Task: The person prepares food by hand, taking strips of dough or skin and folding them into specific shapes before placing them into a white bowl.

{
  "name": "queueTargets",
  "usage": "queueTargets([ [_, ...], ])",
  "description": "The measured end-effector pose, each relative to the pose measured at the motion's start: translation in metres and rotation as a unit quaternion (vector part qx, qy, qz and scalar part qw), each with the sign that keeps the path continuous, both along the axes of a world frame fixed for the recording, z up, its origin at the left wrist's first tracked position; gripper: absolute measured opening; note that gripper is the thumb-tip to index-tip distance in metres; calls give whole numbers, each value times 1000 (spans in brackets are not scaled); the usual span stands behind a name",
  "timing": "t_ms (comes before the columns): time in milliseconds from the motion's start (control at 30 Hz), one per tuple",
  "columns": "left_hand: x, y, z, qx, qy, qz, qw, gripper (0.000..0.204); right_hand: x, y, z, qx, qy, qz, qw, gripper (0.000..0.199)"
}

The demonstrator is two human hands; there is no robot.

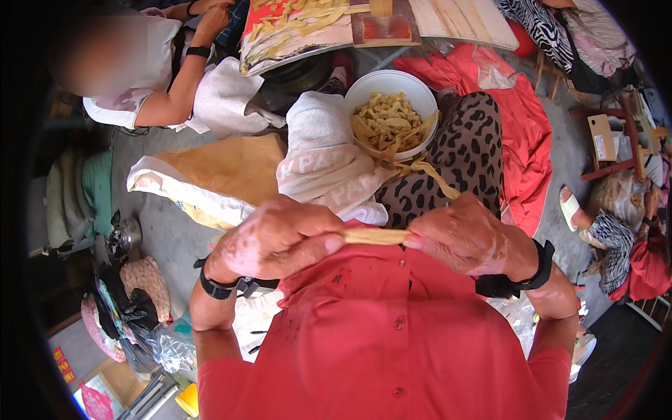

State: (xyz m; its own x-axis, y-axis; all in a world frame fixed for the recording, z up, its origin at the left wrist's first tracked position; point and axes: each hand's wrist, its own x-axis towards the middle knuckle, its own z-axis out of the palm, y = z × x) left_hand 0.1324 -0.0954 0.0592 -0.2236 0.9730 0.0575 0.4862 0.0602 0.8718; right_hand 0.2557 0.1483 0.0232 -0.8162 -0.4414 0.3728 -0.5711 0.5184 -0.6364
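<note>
A flat, pale yellow strip [376, 237], apparently soft and fibrous, is stretched level between my hands in front of my red shirt. My left hand [283, 236] pinches one end, thumb on top. The other end is pinched by my right hand [462, 234]. From behind my right hand a longer yellow tail [437, 178] runs up toward a white bucket [355, 87]. Many small yellow pieces [385, 115] fill that bucket, with longer strips hanging by its rim. A whitish towel [315, 150] covers my left leg, just beyond my left hand.
A low table [462, 17] ahead bears yellow strips and a wooden block [381, 28]. An orange-brown sack [217, 171] lies left of my legs. Red cloth [521, 140] spreads on the right. One person [164, 105] sits at the far left; others are at the right edge.
</note>
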Motion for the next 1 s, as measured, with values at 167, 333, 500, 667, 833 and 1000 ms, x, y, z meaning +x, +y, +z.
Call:
queueTargets([
  [167,-36,3,0,-9,18,235,972,14,-52,16,-5,10,46,-35,998,10],
  [333,-85,43,-24,-32,-80,245,966,19,-102,48,-15,41,142,-64,987,12],
  [500,-131,84,-60,-2,1,242,970,21,-141,78,-31,-2,21,-144,989,21],
  [667,-169,113,-75,-5,-6,235,972,21,-176,102,-47,71,255,-106,958,23],
  [833,-202,131,-94,14,7,250,968,20,-197,116,-50,-16,-35,-183,982,34],
  [1000,-218,145,-94,15,-11,238,971,21,-217,130,-62,-24,-33,-190,981,32],
])
